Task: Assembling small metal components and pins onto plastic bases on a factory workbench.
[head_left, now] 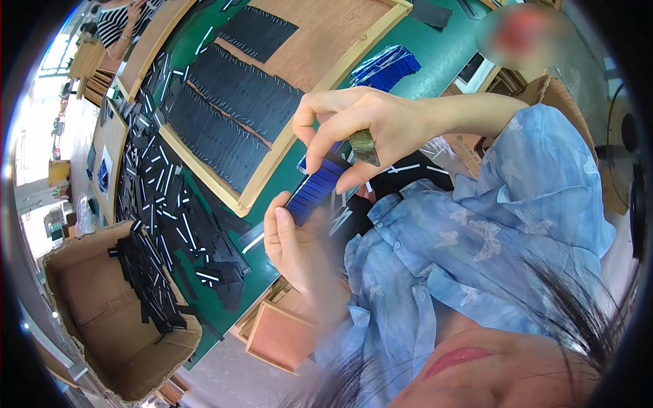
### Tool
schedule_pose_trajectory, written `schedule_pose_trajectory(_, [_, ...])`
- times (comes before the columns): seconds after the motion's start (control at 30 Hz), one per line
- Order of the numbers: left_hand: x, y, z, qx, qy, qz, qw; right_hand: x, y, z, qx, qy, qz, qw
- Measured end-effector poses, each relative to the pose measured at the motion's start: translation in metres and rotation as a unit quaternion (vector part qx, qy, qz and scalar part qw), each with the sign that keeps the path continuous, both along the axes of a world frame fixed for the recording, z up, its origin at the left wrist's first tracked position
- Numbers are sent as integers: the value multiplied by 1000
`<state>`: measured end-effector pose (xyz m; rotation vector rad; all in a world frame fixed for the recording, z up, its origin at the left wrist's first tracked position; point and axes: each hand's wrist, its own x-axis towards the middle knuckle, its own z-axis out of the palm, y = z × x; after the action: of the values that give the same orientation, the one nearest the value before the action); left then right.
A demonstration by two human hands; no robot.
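Observation:
My left hand (292,239) pinches the lower end of a stack of thin blue strips (314,189) between thumb and fingers. Higher up, my right hand (371,126) has its fingers and thumb closed around the other end of that stack. A pale line runs along one edge of the strips. Against the right palm sits a small greenish-brown block-like piece (364,147), whose kind I cannot make out. On the green table (435,51) beyond my right hand lies another blue bundle (386,68) with pale thin lines across it.
A wood-framed board (320,30) holds rows of black pieces (238,92) with white pins. Loose black strips with white bars (160,180) are heaped on its left. A cardboard box (102,299) with more strips stands at lower left. Another person (122,27) is at far left.

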<state>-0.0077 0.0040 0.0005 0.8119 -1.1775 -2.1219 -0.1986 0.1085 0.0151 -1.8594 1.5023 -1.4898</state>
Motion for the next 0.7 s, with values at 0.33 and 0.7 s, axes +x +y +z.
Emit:
schedule_pose_trajectory(0.33, [4, -2, -2, 0, 9, 2, 1000, 4, -5, 2, -7, -16, 10, 1000])
schedule_pose_trajectory(0.7, [7, -1, 3, 0, 18, 15, 1000, 6, -1, 13, 51, -56, -16, 997])
